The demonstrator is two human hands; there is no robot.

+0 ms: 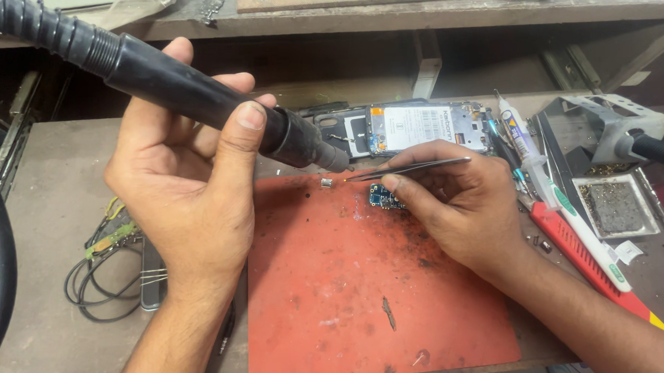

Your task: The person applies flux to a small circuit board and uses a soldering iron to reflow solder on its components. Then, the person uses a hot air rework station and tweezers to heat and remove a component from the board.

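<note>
Gripping the black hot-air handpiece (pixel 202 101), the left hand (pixel 189 181) wraps fingers and thumb around its barrel, with the metal nozzle tip just above the upper edge of the red mat (pixel 373 283). The right hand (pixel 460 202) has its grip closed on thin tweezers (pixel 410 169), pinched between thumb and fingers, their points aimed left toward the nozzle. A small blue circuit board (pixel 384 199) lies on the mat near its upper edge, touching the right fingertips. A small metal part (pixel 326 183) rests on the mat just below the nozzle. Behind the mat's upper edge, an opened phone (pixel 415 127) lies on the counter (pixel 51 221). Right of the mat lie a syringe-shaped tube (pixel 528 153) and a red-handled tool (pixel 587 265). Left of the mat, coiled wires (pixel 104 274) sit beside the left wrist.
</note>
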